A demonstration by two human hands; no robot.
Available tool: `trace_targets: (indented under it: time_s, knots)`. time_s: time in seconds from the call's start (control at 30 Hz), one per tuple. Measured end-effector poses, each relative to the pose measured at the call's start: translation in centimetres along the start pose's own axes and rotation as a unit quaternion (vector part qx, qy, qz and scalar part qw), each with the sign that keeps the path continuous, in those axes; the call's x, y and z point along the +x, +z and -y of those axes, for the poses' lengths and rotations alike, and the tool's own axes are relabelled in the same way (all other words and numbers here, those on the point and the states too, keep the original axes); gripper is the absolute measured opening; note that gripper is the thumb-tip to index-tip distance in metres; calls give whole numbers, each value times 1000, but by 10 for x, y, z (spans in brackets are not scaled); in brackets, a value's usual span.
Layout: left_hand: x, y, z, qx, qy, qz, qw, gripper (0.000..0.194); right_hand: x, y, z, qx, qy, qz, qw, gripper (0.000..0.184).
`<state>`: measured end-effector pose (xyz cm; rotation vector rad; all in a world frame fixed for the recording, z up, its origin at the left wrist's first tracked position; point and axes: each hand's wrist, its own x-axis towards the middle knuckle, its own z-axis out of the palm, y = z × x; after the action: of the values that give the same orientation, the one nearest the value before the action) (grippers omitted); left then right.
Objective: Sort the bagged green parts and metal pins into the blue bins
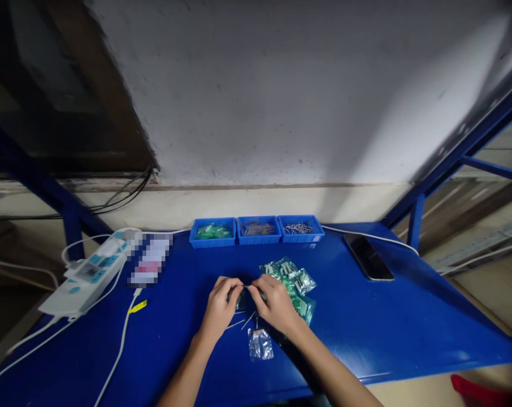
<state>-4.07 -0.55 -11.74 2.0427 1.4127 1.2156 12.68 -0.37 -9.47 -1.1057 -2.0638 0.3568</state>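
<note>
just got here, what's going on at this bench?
A person's left hand and right hand are close together over the blue table, pinching a small item too tiny to identify. Packets lie beside the right hand; a clear bag and thin rods lie nearer the person. Three blue bins stand behind.

Glossy tabletop [353, 333], plastic bins [259, 240], shiny plastic bag [260, 346]

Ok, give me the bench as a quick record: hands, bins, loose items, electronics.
left hand: pinching a small item, too tiny to identify
right hand: apparently pinching the same item
blue bins: three; green packets left, brownish pieces middle, metal pieces right
loose items: packet pile beside right hand, clear bag and thin rods near the hands
electronics: power strip left, dark-screened phone right
</note>
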Motion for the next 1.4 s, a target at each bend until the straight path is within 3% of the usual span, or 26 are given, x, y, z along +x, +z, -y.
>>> trace_targets:
  time_s: [0.1, 0.2, 0.27, 0.33, 0.43, 0.53, 0.67, 0.8, 0.97, 1.1, 1.27, 1.4]
  knots:
    - [-4, -5, -4, 15, 7, 8, 1000, 14, 4, -11, 1, -2, -43, -26, 999, 21]
    - [-21, -18, -10, 44, -15, 23, 999, 14, 16, -37, -10, -23, -47, -174, 983, 13]
    - [-38, -29, -13, 88, -31, 54, 994, 12, 30, -59, -27, -79, -4, -299, 951, 13]
    - [-55, -37, -16, 143, -39, 98, 984, 13, 43, -77, -49, -128, 78, -355, 923, 18]
    - [-71, -39, -18, 197, -52, 116, 972, 10, 52, -84, -77, -163, 176, -278, 930, 37]
    - [-70, -34, -17, 180, -71, 105, 975, 18, 42, -64, -81, -128, 179, -216, 951, 36]
    - [-49, -34, -11, 85, -117, 83, 986, 18, 20, -24, -47, 11, 107, -111, 988, 26]
    - [-15, -35, -13, 56, -110, 67, 990, 17, 13, -1, -12, 56, -41, 15, 997, 21]
    - [8, -30, -25, 64, -75, 68, 993, 22, 12, -1, -7, 19, -68, 22, 997, 18]
    - [6, -24, -27, 59, -76, 72, 993, 26, 10, -6, -12, -10, -80, 24, 996, 20]
    - [-1, -24, -26, 22, -63, 25, 997, 19, 9, -3, -11, 2, -71, 38, 997, 29]
    - [-3, -27, -25, 28, -47, 25, 998, 20, 9, -2, -10, 24, -73, 33, 996, 23]
